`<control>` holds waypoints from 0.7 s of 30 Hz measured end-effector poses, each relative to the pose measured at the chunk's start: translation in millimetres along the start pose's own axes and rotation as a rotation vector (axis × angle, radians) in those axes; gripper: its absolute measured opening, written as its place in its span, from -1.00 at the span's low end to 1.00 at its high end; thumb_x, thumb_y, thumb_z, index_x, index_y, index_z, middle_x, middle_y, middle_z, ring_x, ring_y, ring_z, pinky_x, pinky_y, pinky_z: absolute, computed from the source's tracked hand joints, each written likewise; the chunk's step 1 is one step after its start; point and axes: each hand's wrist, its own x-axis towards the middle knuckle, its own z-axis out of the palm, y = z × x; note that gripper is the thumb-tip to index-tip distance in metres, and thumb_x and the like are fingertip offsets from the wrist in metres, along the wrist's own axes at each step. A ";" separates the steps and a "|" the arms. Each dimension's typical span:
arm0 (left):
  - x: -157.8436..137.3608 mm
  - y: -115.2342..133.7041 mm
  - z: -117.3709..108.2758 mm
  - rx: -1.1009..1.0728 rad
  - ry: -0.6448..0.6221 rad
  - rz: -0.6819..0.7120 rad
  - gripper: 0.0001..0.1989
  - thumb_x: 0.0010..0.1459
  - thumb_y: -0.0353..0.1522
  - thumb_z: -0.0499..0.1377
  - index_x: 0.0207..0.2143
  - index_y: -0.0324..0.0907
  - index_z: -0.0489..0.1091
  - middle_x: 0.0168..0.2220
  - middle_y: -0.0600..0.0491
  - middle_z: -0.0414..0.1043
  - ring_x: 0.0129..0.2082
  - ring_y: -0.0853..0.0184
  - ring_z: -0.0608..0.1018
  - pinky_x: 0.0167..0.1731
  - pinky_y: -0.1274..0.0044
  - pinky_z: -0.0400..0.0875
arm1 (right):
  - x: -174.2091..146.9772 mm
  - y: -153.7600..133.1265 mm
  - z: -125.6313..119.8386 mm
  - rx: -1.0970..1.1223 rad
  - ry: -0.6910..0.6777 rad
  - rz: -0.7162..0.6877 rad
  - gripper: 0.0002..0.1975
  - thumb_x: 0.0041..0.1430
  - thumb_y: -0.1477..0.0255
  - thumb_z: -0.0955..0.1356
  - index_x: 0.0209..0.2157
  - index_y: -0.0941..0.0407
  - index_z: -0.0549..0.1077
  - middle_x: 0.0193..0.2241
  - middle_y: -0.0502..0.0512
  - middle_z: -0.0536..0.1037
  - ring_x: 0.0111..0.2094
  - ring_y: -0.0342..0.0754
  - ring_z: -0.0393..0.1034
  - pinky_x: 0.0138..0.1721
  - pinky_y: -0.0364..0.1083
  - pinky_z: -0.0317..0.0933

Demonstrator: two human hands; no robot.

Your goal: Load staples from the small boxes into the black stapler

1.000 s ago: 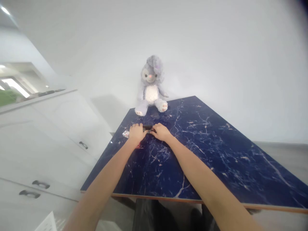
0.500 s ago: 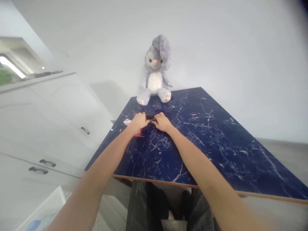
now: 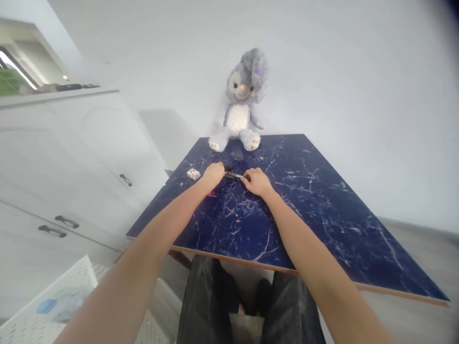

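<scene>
- While both forearms are reaching forward over the blue marbled table (image 3: 322, 210), the left hand (image 3: 214, 175) is holding the left end of a slim silvery object (image 3: 234, 175), its fingers closing narrowly around it, though the fingertips are hiding from view.
- The right hand (image 3: 256, 181) is holding the other end, thumb and fingers bending close together on it.
- The slim silvery object is lying between the two hands, slanting slightly down to the right; a black piece (image 3: 228, 168) is showing just behind its left part, and whether the two are joining cannot be told.
- A small white box (image 3: 193, 174) with reddish marks is resting on the table, left of the left hand.
- Something red (image 3: 211, 193) is peeking out beside the left wrist, mostly hiding beneath the forearm.
- A grey plush toy (image 3: 238, 117) is sitting at the table's far edge, against the wall, facing the person.
</scene>
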 end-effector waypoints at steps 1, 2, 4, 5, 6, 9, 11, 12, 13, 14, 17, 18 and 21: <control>0.0 -0.3 0.2 -0.003 0.006 0.001 -0.64 0.32 -0.30 0.10 -0.03 -0.47 0.37 -0.15 -0.37 0.51 -0.11 0.02 0.60 -0.07 0.36 0.41 | 0.6 -0.9 0.4 0.011 -0.001 0.003 -0.82 0.29 0.32 0.32 -0.30 0.13 0.48 -0.29 0.15 0.52 -0.21 0.07 0.29 -0.10 -0.03 0.15; 0.2 -1.4 0.1 -0.008 0.010 0.004 -0.65 0.32 -0.30 0.11 -0.03 -0.46 0.37 -0.15 -0.36 0.51 -0.10 0.03 0.60 -0.07 0.36 0.41 | 1.4 -1.9 1.1 0.021 -0.001 0.000 -0.82 0.30 0.33 0.32 -0.28 0.13 0.49 -0.27 0.15 0.52 -0.20 0.06 0.29 -0.09 -0.03 0.16; 1.7 -6.1 -1.7 -0.025 0.012 0.009 -0.65 0.30 -0.30 0.13 -0.03 -0.44 0.39 -0.17 -0.35 0.52 -0.10 0.02 0.60 -0.07 0.36 0.41 | 3.1 -3.3 2.7 0.029 -0.004 -0.008 -0.82 0.32 0.34 0.30 -0.24 0.12 0.50 -0.25 0.15 0.53 -0.20 0.05 0.30 -0.06 -0.03 0.17; 3.2 -9.7 -3.5 -0.036 0.012 0.010 -0.66 0.28 -0.29 0.15 -0.04 -0.43 0.39 -0.18 -0.35 0.53 -0.10 0.01 0.60 -0.07 0.35 0.41 | 3.8 -3.7 3.7 0.027 -0.008 -0.011 -0.81 0.33 0.35 0.29 -0.23 0.12 0.51 -0.24 0.16 0.53 -0.19 0.05 0.31 -0.04 -0.03 0.18; 5.3 -14.1 -5.8 -0.049 0.012 0.009 -0.66 0.27 -0.29 0.17 -0.05 -0.42 0.40 -0.19 -0.36 0.53 -0.10 0.00 0.60 -0.07 0.35 0.41 | 4.3 -3.8 4.6 0.021 -0.015 -0.018 -0.81 0.34 0.36 0.29 -0.20 0.12 0.51 -0.22 0.16 0.53 -0.17 0.05 0.31 -0.03 -0.02 0.18; 12.2 -31.5 -16.0 -0.098 0.010 0.002 -0.64 0.19 -0.25 0.25 -0.10 -0.38 0.44 -0.18 -0.35 0.54 -0.11 -0.02 0.60 -0.09 0.36 0.42 | 4.4 -3.5 7.0 0.009 -0.024 -0.054 -0.73 0.35 0.38 0.27 0.01 0.11 0.46 -0.13 0.19 0.52 -0.11 0.07 0.31 0.02 0.00 0.19; 12.8 -44.6 -23.0 -0.134 -0.002 0.003 -0.61 0.20 -0.15 0.22 -0.11 -0.31 0.47 -0.16 -0.29 0.56 -0.12 0.02 0.60 -0.12 0.39 0.42 | 3.6 -3.8 7.6 0.012 -0.011 -0.081 -0.61 0.34 0.37 0.27 0.17 0.11 0.36 -0.03 0.21 0.48 -0.05 0.09 0.31 0.07 0.03 0.19; 10.2 -50.8 -25.3 -0.161 0.007 0.004 -0.59 0.23 -0.10 0.17 -0.09 -0.27 0.47 -0.12 -0.25 0.56 -0.12 0.05 0.60 -0.12 0.41 0.42 | 3.2 -4.6 7.8 0.016 0.001 -0.096 -0.57 0.34 0.36 0.27 0.21 0.11 0.31 0.02 0.22 0.45 -0.02 0.10 0.30 0.09 0.04 0.18; 5.2 -56.5 -25.9 -0.206 0.043 -0.002 -0.57 0.27 -0.08 0.10 -0.06 -0.23 0.46 -0.09 -0.19 0.56 -0.11 0.10 0.60 -0.11 0.43 0.42 | 2.8 -5.9 7.9 0.021 0.013 -0.113 -0.54 0.35 0.36 0.27 0.24 0.11 0.28 0.06 0.23 0.42 0.02 0.11 0.29 0.12 0.05 0.17; -2.1 -61.4 -24.5 -0.256 0.104 -0.017 -0.57 0.31 -0.09 0.03 -0.01 -0.19 0.44 -0.04 -0.14 0.55 -0.09 0.15 0.59 -0.10 0.46 0.41 | 2.7 -7.8 8.2 0.024 0.019 -0.134 -0.53 0.35 0.35 0.26 0.25 0.11 0.27 0.09 0.23 0.40 0.04 0.11 0.28 0.13 0.06 0.16; -33.1 -72.3 -8.6 -0.473 0.463 -0.145 -0.63 0.33 -0.17 -0.01 -0.01 -0.16 0.43 -0.06 -0.05 0.56 -0.13 0.25 0.58 -0.09 0.50 0.38 | 4.4 -16.0 9.9 0.022 0.005 -0.209 -0.54 0.38 0.29 0.23 0.25 0.09 0.29 0.16 0.23 0.35 0.10 0.12 0.25 0.18 0.08 0.12; -43.8 -75.1 -1.4 -0.497 0.531 -0.196 -0.63 0.33 -0.18 -0.04 -0.06 -0.16 0.45 -0.11 -0.04 0.57 -0.18 0.26 0.58 -0.11 0.50 0.37 | 5.6 -18.7 10.9 0.017 -0.010 -0.230 -0.54 0.39 0.26 0.22 0.25 0.08 0.29 0.17 0.22 0.33 0.11 0.12 0.24 0.19 0.08 0.11; -66.8 -84.1 14.2 -0.463 0.471 -0.263 -0.60 0.33 -0.13 -0.06 -0.18 -0.13 0.49 -0.24 -0.03 0.58 -0.23 0.21 0.58 -0.18 0.48 0.36 | 10.8 -24.1 14.4 -0.006 -0.068 -0.232 -0.54 0.40 0.22 0.19 0.23 0.07 0.32 0.20 0.23 0.32 0.14 0.13 0.22 0.19 0.10 0.09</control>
